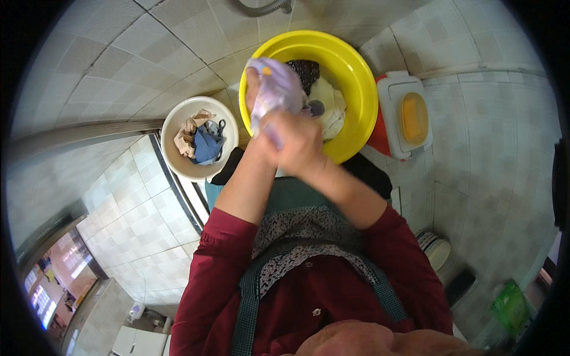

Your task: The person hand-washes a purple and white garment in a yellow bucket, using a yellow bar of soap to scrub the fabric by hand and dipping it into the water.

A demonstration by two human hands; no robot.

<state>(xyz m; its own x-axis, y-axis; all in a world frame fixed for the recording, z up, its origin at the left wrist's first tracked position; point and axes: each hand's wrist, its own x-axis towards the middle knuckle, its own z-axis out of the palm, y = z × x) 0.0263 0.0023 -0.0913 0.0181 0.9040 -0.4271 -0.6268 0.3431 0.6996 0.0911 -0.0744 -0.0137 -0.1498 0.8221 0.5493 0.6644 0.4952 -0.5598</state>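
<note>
A lilac printed cloth [282, 86] is bunched over the left side of a yellow plastic basin [363, 100]. My right hand [294, 140], somewhat blurred, is closed on its near end and crosses over my left wrist. Mostly covered by the cloth, my left hand [252, 86] shows only in part at the cloth's left edge and appears to hold it. Inside the basin lie a dark speckled cloth [307, 73] and pale whitish fabric [331, 111]. The hidden fingers of the left hand cannot be made out.
Left of the yellow basin stands a white basin [169, 138] holding a blue cloth [207, 146] and a beige cloth [183, 138]. A red and white lidded container [394, 113] with an orange soap-like bar [413, 118] is at the right. A grey corrugated hose [262, 9] hangs by the tiled wall.
</note>
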